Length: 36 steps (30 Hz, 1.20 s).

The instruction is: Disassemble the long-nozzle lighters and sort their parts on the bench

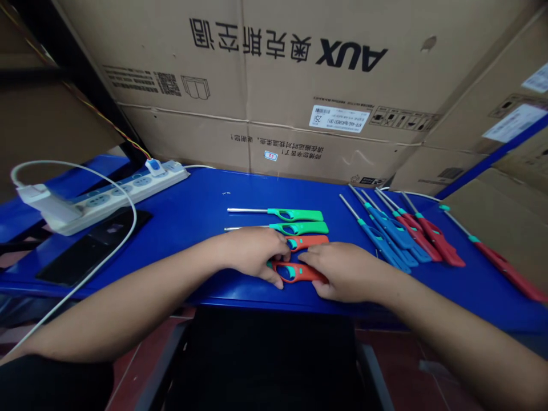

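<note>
Two green long-nosed lighters lie side by side on the blue table, the far one (306,215) above the other green lighter (306,228). Nearer to me are two orange lighters, a far orange lighter (314,242) and a near orange lighter (302,272). My left hand (257,254) has its thumb and fingers closed around the neck end of the near orange lighter, hiding its metal tube. At the handle's other end, my right hand (349,271) grips the same lighter between thumb and fingers. Its knuckles are close to the far orange lighter's handle.
Several blue lighters (381,245) and red lighters (436,242) lie fanned on the right, with another red lighter (505,268) by the edge. A power strip (124,191), a black phone (92,245) and a white cable (134,220) are left. A large carton (274,85) stands behind.
</note>
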{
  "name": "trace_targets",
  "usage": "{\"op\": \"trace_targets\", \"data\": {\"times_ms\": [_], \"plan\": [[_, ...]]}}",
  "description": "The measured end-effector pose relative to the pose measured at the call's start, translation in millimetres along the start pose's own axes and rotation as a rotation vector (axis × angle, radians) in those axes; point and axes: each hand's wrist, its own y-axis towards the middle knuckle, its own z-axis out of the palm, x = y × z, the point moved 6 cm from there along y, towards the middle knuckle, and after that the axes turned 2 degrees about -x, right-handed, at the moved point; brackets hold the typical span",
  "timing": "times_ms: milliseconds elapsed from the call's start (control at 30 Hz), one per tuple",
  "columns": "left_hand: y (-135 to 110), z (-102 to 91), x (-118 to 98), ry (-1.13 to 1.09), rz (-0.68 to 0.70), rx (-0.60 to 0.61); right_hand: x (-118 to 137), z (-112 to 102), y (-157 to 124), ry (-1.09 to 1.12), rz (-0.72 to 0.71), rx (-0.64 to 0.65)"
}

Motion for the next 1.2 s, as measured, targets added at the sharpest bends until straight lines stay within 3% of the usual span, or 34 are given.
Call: {"op": "trace_targets", "data": {"times_ms": [133,267,467,633,867,967,1200], "plan": [[-0.7,1.5,-11.1,0.056,-0.066,-0.034,-6.2,8.6,-4.7,0.201,-0.02,-0.124],[-3.7,6.2,-23.6,0.114,-0.135,-0.063,-12.8,20.1,-13.5,0.375,0.107,-0.219],[-18.3,20.1,-38.8,0.125,-0.258,-0.227,1.5,27.3,-30.7,0.341,0.217,-0.394],[-30.6,32.5,-42.1,-0.004,-0.336,-0.333,6.6,30.7,-23.3,0.234,0.273,-0.306],[-38.3,37.4,-38.5,-0.192,-0.334,-0.358,0.3,24.5,-9.7,0.234,0.228,-0.05],[-41.5,39.6,-38.5,-0.187,-0.322,-0.381,-1.8,22.5,-7.8,0.2,0.222,-0.053],[-45.0,38.6,-31.1,-0.207,-0.314,-0.326,1.4,17.4,-7.4,0.149,0.027,-0.105]]}}
